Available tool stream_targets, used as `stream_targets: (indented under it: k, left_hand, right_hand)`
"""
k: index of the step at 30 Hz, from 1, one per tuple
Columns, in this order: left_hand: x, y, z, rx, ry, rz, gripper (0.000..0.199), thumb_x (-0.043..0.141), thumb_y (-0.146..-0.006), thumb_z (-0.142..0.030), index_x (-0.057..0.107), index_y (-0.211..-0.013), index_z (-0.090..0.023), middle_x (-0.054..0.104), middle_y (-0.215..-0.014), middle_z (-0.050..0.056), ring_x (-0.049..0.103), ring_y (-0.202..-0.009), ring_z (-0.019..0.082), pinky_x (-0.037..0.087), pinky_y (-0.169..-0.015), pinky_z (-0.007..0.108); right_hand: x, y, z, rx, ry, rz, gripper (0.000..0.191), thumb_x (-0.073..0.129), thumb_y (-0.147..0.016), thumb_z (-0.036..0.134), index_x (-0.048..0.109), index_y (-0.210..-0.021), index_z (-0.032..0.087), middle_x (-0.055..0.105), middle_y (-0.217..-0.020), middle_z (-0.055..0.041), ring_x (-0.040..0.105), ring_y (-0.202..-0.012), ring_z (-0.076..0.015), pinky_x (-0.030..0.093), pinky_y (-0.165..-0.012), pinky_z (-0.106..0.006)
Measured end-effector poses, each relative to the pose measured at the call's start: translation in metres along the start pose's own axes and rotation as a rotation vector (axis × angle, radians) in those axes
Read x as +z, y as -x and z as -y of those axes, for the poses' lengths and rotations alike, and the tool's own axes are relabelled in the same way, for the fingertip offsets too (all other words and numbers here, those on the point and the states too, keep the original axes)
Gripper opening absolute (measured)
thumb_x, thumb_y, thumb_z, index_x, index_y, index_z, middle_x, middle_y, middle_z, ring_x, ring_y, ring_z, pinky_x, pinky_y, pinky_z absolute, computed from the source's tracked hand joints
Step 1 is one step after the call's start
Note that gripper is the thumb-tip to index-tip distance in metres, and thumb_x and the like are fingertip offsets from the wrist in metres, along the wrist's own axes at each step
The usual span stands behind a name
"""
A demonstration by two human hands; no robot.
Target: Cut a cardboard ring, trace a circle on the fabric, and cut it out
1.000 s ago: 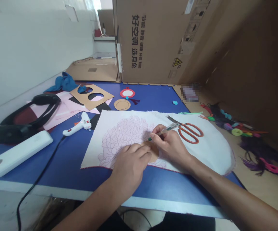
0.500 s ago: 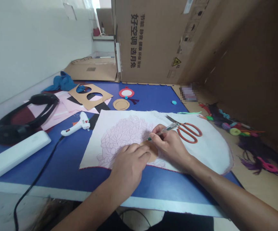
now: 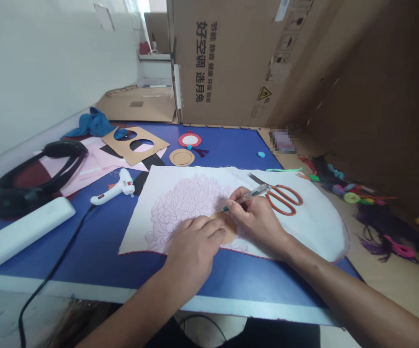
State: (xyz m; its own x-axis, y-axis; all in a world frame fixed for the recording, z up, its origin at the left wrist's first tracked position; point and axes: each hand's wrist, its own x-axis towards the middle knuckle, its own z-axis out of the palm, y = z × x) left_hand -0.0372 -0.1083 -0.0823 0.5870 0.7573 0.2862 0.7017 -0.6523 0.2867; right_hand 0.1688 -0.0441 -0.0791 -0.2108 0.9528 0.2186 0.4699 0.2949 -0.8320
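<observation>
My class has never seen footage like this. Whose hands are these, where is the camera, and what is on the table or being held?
There is no machine here: these are one person's bare hands, filmed by a head-worn camera looking forward and down. The right hand holds a pen, its tip near the edge of a round brown card. The left hand rests on that card. Underneath is a white cloth with a flower drawing, also bearing scissors. A glue gun lies left on the blue table.

Left hand (image 3: 193,244) on a tan disc (image 3: 230,233) atop white cloth (image 3: 311,227), pen (image 3: 256,191) in the right hand (image 3: 256,217).
</observation>
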Motion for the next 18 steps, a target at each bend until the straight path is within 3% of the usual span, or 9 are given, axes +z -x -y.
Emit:
stream_targets:
  k: [8, 13, 18]
  left_hand:
    - [0.0005, 0.0002, 0.0006, 0.000, -0.012, 0.004, 0.039, 0.048, -0.100, -0.001, 0.073, -0.122, -0.022, 0.075, -0.138, 0.004, 0.063, -0.115, 0.027, 0.051, -0.092, 0.046]
    - [-0.0008, -0.0007, 0.0001, -0.004, 0.000, 0.012, 0.037, 0.049, -0.099, -0.001, 0.073, -0.119, -0.022, 0.075, -0.137, 0.003, 0.064, -0.115, 0.027, 0.050, -0.091, 0.046]
    - [-0.0008, -0.0012, -0.0006, -0.003, 0.008, 0.004, 0.036, 0.049, -0.099, 0.000, 0.073, -0.117, -0.022, 0.075, -0.136, 0.002, 0.064, -0.113, 0.027, 0.050, -0.090, 0.045]
  right_hand:
    - [-0.0004, 0.0007, -0.0010, -0.009, -0.002, -0.006, 0.042, 0.058, -0.099, 0.034, 0.054, -0.059, 0.020, 0.071, -0.090, -0.0075, 0.058, -0.064, -0.0141, 0.040, -0.058, -0.030]
    - [0.0002, 0.0014, -0.0001, 0.026, -0.037, -0.006, 0.030, 0.059, -0.100, 0.036, 0.060, -0.075, 0.020, 0.065, -0.078, -0.0018, 0.051, -0.055, -0.0121, 0.035, -0.052, -0.029]
    - [-0.0027, -0.0004, 0.0034, 0.029, -0.035, 0.026, 0.034, 0.058, -0.100, 0.037, 0.058, -0.071, 0.020, 0.066, -0.084, -0.0044, 0.053, -0.059, -0.0125, 0.036, -0.053, -0.029]
